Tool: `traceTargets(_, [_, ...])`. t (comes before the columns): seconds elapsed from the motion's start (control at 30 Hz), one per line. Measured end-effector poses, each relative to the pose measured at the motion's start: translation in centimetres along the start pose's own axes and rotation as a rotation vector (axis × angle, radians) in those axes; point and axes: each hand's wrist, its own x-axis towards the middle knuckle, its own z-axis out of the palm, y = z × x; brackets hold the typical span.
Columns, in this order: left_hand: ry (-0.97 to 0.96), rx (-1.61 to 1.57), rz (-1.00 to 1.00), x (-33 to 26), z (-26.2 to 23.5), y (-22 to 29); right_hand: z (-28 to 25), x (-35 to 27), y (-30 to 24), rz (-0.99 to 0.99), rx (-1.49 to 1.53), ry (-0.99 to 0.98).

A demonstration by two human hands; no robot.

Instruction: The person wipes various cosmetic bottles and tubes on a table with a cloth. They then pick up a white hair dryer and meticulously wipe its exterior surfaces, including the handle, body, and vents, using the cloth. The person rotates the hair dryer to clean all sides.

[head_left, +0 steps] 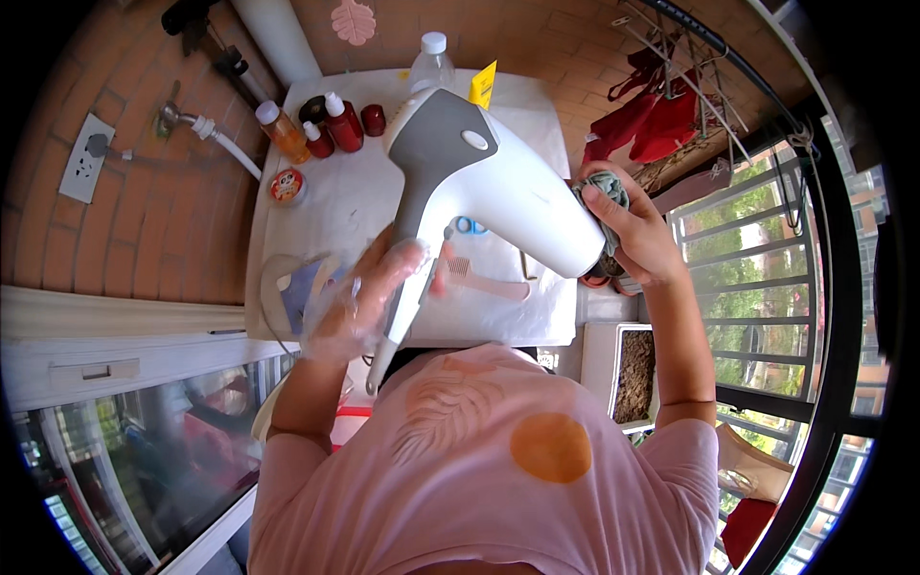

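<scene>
A white and grey hair dryer (522,196) is held up above the table, its barrel slanting down to the right. My left hand (359,292) is closed round its handle, and something clear and filmy, perhaps plastic, shows about this hand and wrist. At the barrel's right end, my right hand (644,235) grips a crumpled grey-green cloth (608,188) against the rim. Below the dryer, a pale pink comb (489,280) and blue-handled scissors (470,225) lie on the white-covered table (326,225).
Toward the back left of the table stand red bottles (343,123), an amber bottle (283,132) and a round tub (287,186). A clear bottle (432,65) and yellow tube (484,84) stand behind the dryer. A soil-filled planter (632,374) is at right, beside a barred window.
</scene>
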Motion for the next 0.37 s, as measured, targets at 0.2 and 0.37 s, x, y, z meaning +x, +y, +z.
traceTargets(0.2, [-0.090,-0.142,-0.260,2.8,-2.2,1.3,0.1,-0.3,2.5,0.020,-0.038,0.000])
traceTargets(0.37, [-0.011,-0.055,-0.545,4.7,-3.9,0.6,0.6,-0.2,3.5,-0.125,-0.343,-0.096])
